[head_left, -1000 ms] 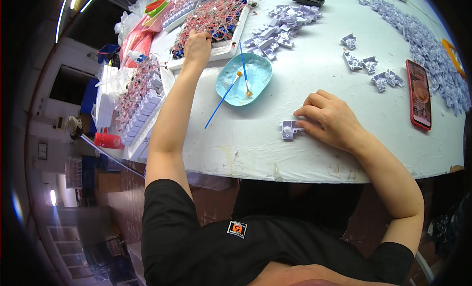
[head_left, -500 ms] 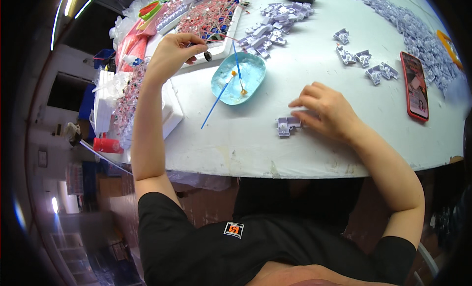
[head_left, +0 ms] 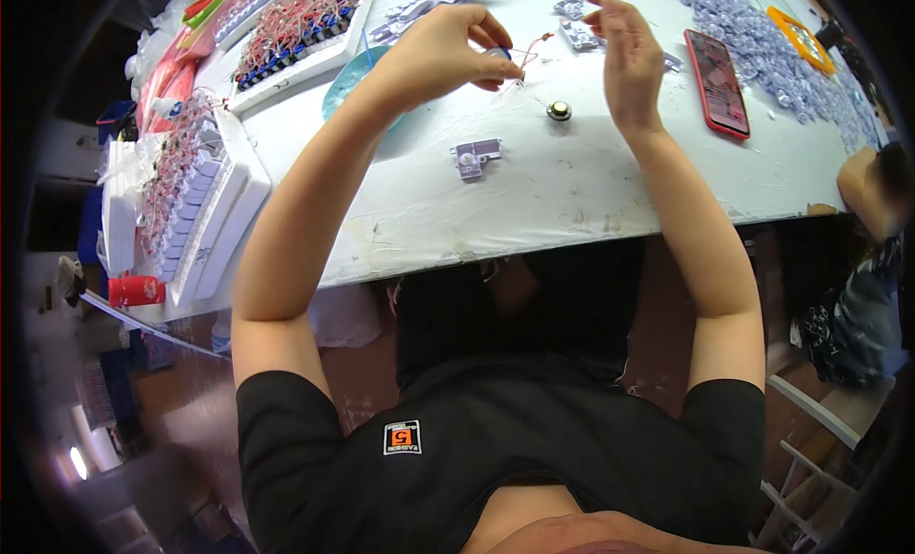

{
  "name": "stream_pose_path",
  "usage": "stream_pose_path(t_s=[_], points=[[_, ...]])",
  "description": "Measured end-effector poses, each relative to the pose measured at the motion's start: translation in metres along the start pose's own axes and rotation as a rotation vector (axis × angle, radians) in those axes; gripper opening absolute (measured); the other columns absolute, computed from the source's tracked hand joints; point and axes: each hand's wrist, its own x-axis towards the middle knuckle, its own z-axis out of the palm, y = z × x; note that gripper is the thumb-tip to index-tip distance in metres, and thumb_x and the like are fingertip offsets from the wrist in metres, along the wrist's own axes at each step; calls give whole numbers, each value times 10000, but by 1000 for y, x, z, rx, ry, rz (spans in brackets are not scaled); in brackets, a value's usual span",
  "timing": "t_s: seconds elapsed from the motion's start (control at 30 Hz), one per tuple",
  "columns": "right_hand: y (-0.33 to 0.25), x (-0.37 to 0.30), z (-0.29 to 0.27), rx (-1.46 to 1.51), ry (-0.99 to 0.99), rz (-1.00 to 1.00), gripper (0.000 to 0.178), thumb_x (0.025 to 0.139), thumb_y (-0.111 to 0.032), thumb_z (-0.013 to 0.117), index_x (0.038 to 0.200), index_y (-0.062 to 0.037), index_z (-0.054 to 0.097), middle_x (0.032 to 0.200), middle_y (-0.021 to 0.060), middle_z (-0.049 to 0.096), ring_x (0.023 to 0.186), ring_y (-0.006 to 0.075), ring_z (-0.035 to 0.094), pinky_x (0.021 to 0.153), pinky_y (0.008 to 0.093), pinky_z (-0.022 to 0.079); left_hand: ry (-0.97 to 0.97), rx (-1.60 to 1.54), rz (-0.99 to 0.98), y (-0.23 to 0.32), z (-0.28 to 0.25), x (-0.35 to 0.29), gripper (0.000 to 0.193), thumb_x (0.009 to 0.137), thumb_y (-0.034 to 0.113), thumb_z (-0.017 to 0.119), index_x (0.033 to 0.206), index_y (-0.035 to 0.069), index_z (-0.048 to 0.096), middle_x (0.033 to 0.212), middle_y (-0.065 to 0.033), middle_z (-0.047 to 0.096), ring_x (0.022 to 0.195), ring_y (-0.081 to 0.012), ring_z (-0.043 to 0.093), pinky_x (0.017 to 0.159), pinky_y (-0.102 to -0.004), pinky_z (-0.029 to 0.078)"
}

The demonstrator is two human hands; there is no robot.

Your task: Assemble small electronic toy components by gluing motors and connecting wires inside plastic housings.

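One blue wired part (head_left: 500,54), pinched tightly in the left hand (head_left: 437,57) above the white table (head_left: 572,187). Trailing thin wires (head_left: 519,78) toward a dark-rimmed disc (head_left: 559,110). Near that, a lilac housing (head_left: 474,161). Farther right, the right hand (head_left: 631,73), half-uncurled and empty, then a red-edged phone (head_left: 717,85).

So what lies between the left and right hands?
In the head view, thin wires and a small round part show between the left hand and right hand, with plastic pieces beyond.
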Motion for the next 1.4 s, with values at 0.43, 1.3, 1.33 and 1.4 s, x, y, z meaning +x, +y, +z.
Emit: stream_pose_path(t_s=[0.43,1.3,1.33,1.4], points=[[-80,-53,3,-295,-370,-383,193,843,-146,753,1025,-83,741,983,74,703,982,242,632,855,350,512,329,-862,-248,7,44,-99,290,956,174,672,1136,-51,640,992,-194,721,855,-228,740,784,-305,609],[-68,-64,-7,43,-733,9,272,857,-188,764,1118,-111,753,1022,72,733,1058,171,628,946,341,491,218,-1074,-260,-15,61,-121,260,946,154,686,1106,-50,665,993,-148,716,900,-213,716,824,-304,588],[-69,-64,-6,89,-726,16,270,873,-205,754,1125,-108,749,1046,81,734,1043,180,651,938,339,500,217,-1075,-262,-15,60,-119,260,946,154,686,1106,-50,665,993,-148,716,900,-213,716,824,-304,588],[-71,-63,-6,41,-729,9,270,872,-209,755,1121,-104,750,1051,80,735,1025,177,658,932,334,504,195,-1020,-248,-12,57,-115,242,954,165,678,1084,-37,651,993,-141,714,892,-202,718,813,-299,595]])
